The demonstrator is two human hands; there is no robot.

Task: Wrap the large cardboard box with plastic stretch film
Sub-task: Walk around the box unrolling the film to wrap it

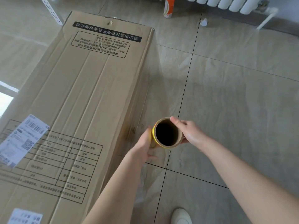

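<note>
A long brown cardboard box (84,101) with black print and white shipping labels lies flat on the tiled floor, filling the left half of the view. To the right of its long side I hold a roll of stretch film (157,132) upright, seen end-on: a cardboard core with a dark hollow and a yellow rim. My left hand (146,143) grips the roll's left side. My right hand (188,131) holds its right side, thumb on the core's rim. Thin clear film seems to run from the roll toward the box side, faint.
Grey floor tiles (234,102) with dark grout lines spread to the right. A white radiator (226,4) and an orange-white canister (169,7) stand at the far wall. A white perforated rack leg (51,10) is at top left. My white shoe (181,216) shows at the bottom.
</note>
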